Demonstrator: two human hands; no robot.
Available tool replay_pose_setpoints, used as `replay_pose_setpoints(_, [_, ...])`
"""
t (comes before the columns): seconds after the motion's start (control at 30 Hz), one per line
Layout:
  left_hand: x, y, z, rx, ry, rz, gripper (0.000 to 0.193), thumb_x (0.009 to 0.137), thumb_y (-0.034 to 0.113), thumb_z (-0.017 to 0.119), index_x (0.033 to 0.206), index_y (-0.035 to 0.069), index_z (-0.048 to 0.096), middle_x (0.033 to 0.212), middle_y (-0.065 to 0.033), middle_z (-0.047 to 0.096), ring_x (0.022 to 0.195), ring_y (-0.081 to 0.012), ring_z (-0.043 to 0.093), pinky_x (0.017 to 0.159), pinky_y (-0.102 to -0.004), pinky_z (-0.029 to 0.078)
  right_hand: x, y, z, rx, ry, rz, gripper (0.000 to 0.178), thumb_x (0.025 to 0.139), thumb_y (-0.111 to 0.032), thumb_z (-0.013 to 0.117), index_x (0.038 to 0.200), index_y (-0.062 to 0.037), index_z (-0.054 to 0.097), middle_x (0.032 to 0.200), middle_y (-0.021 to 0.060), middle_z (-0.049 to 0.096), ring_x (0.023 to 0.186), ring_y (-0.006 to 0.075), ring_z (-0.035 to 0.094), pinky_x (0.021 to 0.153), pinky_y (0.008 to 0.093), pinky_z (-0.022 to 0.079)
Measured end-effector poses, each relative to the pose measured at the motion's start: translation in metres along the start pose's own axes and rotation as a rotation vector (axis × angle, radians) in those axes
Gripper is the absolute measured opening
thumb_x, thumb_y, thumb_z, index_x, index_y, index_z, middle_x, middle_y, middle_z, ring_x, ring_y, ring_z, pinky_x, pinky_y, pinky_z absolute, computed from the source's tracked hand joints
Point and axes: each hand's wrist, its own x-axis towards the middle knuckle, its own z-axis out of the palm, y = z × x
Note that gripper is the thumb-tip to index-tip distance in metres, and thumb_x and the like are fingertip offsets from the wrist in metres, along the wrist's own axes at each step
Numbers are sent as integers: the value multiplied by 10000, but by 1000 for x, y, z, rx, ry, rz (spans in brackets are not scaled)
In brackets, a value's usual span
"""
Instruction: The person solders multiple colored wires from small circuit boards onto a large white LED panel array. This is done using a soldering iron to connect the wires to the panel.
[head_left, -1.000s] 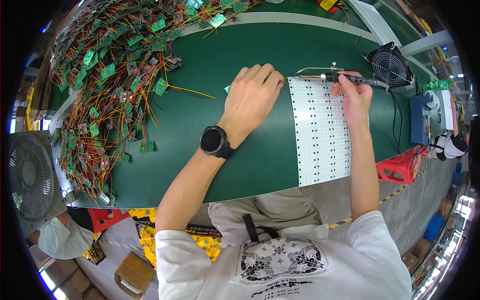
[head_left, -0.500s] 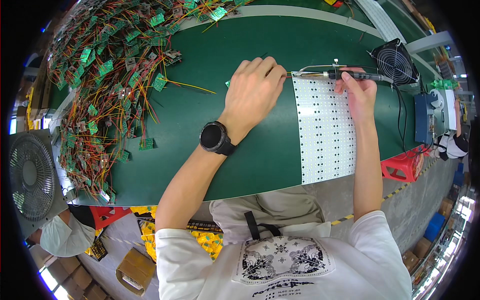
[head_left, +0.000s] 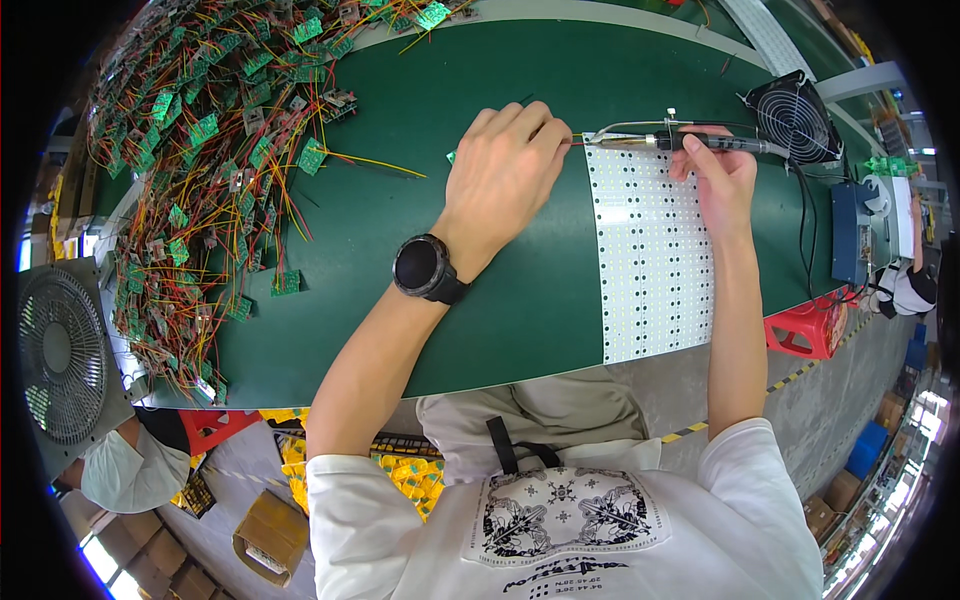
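1. A grey fan (head_left: 62,352) stands off the left edge of the green tabletop (head_left: 520,310), well left of the white panel (head_left: 655,255); beside it a heap of small green boards (head_left: 205,150) with red and yellow wires covers the tabletop's left part.
2. The left hand (head_left: 505,175), a black watch (head_left: 425,268) on its wrist, lies palm down just left of the panel's top corner; its grip is pinched on a thin wire (head_left: 578,141), fingertips touching the panel's upper left edge.
3. The panel, dotted in rows, lies flat and runs from the far side to the tabletop's near edge.
4. The right hand (head_left: 722,180) rests on the panel's upper right part; its grip is closed round a soldering iron (head_left: 690,142), held level above the panel's top edge, tip pointing left at the left fingertips.
5. Right of the panel: a black fan (head_left: 797,115), a blue box (head_left: 853,232), and a red stool (head_left: 812,328) below the tabletop's edge.
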Motion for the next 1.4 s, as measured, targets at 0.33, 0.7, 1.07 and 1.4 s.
replay_pose_setpoints(0.33, [-1, -2, -1, -19, -12, -2, 45, 841, 88, 675, 842, 51, 649, 815, -48, 603, 731, -255, 571, 688, -361, 447, 0, 2, 0, 4, 1, -7, 206, 884, -66, 672, 1042, 64, 645, 800, 130, 678, 625, 175, 633, 573, 282, 481])
replay_pose_setpoints(0.7, [-2, -2, -1, -23, -9, -6, 50, 842, 93, 679, 841, 51, 652, 810, -48, 606, 732, -256, 571, 690, -362, 448, 0, 4, -2, 6, 15, -8, 201, 888, -63, 667, 1051, 53, 651, 790, 127, 682, 620, 171, 635, 570, 277, 481])
replay_pose_setpoints(1.07, [-2, -2, 0, -27, -4, -12, 50, 845, 98, 677, 847, 52, 658, 810, -49, 608, 733, -257, 570, 687, -362, 449, 1, 2, -2, 73, 42, -8, 189, 886, -56, 667, 1046, 44, 654, 760, 127, 681, 598, 174, 635, 553, 272, 471])
replay_pose_setpoints(1.4, [11, -1, -25, 42, 260, 67, 146, 777, 66, 697, 920, 57, 670, 880, -68, 635, 852, -257, 599, 823, -355, 451, 6, 6, -2, 147, 95, 46, 200, 869, -60, 686, 1031, 50, 645, 754, 131, 676, 583, 179, 626, 547, 274, 454])
